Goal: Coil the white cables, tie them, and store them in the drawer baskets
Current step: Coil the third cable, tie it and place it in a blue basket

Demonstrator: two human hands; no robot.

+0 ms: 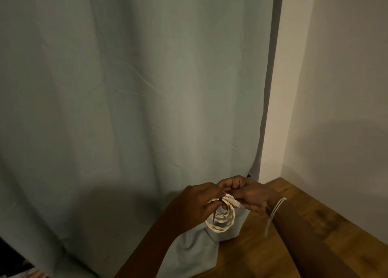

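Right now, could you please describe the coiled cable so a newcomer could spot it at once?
Start at the big pale blue-grey curtain and follow it down to the wooden floor. There the left hand and right hand hold a coiled white cable, its loops hanging below the fingers, the only white ring here.

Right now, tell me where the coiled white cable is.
In the head view, the coiled white cable hangs low and right of centre, held between the left hand and the right hand, in front of the curtain and above the wooden floor.
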